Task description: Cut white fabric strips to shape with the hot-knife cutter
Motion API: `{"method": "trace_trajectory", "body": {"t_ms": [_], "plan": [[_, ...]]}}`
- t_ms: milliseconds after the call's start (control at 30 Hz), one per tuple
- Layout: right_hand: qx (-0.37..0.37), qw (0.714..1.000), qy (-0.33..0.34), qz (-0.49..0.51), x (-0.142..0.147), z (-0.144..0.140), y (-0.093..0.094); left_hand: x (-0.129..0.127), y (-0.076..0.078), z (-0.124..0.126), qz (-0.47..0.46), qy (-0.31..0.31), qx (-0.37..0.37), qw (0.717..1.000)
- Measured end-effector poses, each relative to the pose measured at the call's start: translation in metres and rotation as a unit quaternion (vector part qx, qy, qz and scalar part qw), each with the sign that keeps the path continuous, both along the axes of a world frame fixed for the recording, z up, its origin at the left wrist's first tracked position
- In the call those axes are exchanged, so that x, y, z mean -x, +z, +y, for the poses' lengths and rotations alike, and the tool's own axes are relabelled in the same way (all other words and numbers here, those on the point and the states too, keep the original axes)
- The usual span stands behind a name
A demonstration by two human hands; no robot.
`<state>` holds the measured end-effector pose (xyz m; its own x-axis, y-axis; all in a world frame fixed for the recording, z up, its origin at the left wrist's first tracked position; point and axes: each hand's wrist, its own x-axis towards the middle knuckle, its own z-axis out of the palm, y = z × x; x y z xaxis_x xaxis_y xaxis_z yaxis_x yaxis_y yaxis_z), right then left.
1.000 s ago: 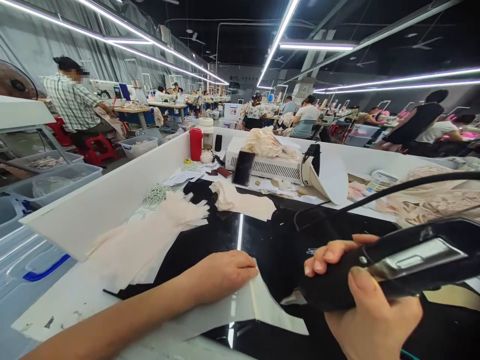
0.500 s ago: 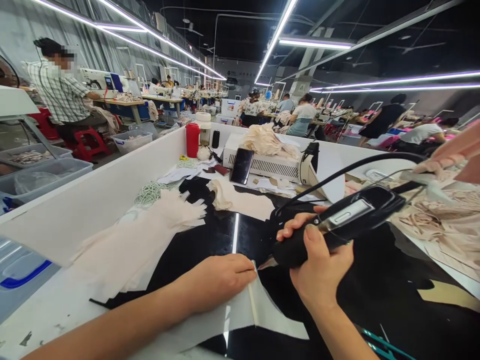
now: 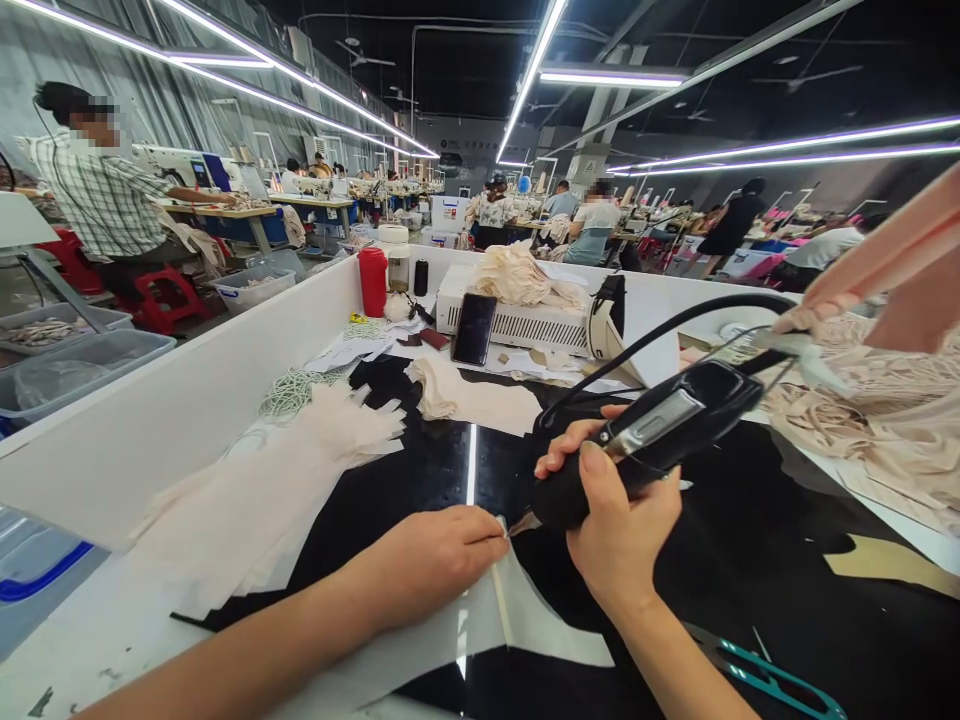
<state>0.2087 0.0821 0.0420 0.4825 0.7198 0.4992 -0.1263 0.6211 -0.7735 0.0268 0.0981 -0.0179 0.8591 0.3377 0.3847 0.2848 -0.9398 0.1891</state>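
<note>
Head view shows the right hand with its grip closed round a black corded tool, whose tip meets the white fabric piece at about 9 o'clock from the grip. The left hand presses flat on that fabric, fingers curled down, on the black worktop. Teal snips lie at 5 o'clock.

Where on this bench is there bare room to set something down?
Bare black top lies between the right hand, the scissors and the beige scrap. A smaller patch sits between the fabric stack and cut piece. The back by the phone is crowded.
</note>
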Motion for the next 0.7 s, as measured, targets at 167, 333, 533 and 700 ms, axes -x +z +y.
{"method": "trace_trajectory", "body": {"t_ms": [167, 333, 533, 700], "plan": [[-0.001, 1.0, -0.002, 0.014, -0.001, -0.004, 0.004, 0.003, 0.0, 0.0, 0.002, -0.006, -0.018, 1.0], [-0.009, 1.0, -0.001, 0.024, -0.002, -0.012, 0.005, 0.005, 0.001, 0.001, 0.013, -0.008, -0.026, 1.0], [-0.013, 1.0, 0.009, 0.023, -0.001, -0.014, 0.002, 0.006, 0.004, 0.002, 0.007, -0.01, -0.013, 1.0], [-0.011, 1.0, 0.012, 0.019, -0.001, -0.015, 0.0, 0.007, 0.003, 0.002, 0.001, -0.012, -0.008, 1.0]]}}
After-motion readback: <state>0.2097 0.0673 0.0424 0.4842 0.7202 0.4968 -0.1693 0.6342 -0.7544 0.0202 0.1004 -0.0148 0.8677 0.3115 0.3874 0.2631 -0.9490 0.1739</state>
